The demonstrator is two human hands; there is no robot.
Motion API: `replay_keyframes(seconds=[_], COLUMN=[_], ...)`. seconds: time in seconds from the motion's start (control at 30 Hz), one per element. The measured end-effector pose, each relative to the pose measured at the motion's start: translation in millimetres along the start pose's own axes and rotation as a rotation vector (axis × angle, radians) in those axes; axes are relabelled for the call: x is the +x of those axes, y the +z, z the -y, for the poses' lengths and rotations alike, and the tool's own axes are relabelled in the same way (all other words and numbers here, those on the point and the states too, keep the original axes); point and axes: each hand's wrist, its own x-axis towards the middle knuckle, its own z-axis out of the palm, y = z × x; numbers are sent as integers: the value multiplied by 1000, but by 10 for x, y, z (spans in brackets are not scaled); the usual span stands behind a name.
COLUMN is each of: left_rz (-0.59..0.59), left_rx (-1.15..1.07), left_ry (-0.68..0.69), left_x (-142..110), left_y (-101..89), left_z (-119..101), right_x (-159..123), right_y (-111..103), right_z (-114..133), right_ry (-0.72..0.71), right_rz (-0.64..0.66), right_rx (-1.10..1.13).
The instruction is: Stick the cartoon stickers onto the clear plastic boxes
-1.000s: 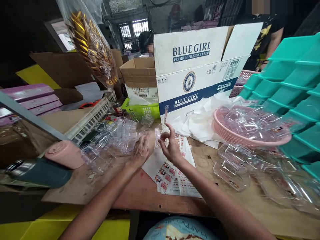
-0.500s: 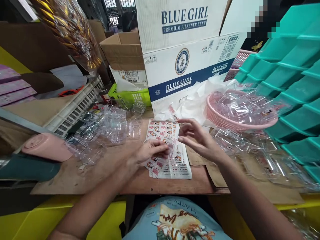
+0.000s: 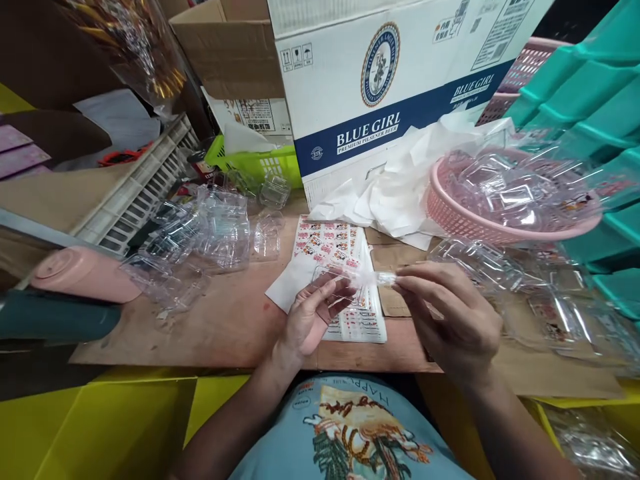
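Observation:
My left hand (image 3: 310, 317) holds a thin clear plastic box (image 3: 345, 275), thumb on its near side and fingers partly behind it. My right hand (image 3: 453, 320) is closed in a pinch at the box's right side, on a small clear, whitish piece (image 3: 385, 279). Whether that piece is part of the box or separate I cannot tell. Under the hands lie printed sticker sheets (image 3: 327, 235) with red and orange cartoon figures, stacked on the table. A blank white paper (image 3: 285, 285) sticks out to the left of the stack, partly behind my left hand.
Clear plastic boxes (image 3: 223, 227) are heaped at left, others (image 3: 555, 320) at right. A pink basket (image 3: 465, 223) holds more. Behind stand a white beer carton (image 3: 340, 80) and a green basket (image 3: 255, 163). Crumpled white paper (image 3: 400, 193) lies before the carton; teal bins (image 3: 570, 80) rise at right.
My view has tipped downward. My right hand has gone from loosely spread fingers to a pinch beside the box. My left hand has turned palm up, and white paper now shows left of the sheets.

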Motion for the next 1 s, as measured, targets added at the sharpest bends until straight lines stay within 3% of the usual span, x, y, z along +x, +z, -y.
replay_keyframes(seconds=[0.07, 0.23, 0.37, 0.6, 1.0], left_rz=[38, 41, 21, 18, 22], left_rx=[16, 38, 112, 176, 173], left_ry=[18, 71, 90, 142, 150], left_x=[-35, -80, -101, -115, -95], left_y=[20, 65, 93, 130, 130], left_z=[13, 92, 122, 147, 154], right_x=[-19, -81, -81, -64, -111], right_y=[13, 169, 278, 348, 376], right_z=[33, 75, 76, 59, -13], right_ry=[97, 557, 731, 870, 867], right_rz=[-13, 96, 202, 226, 290], right_rx=[50, 422, 607, 716, 675])
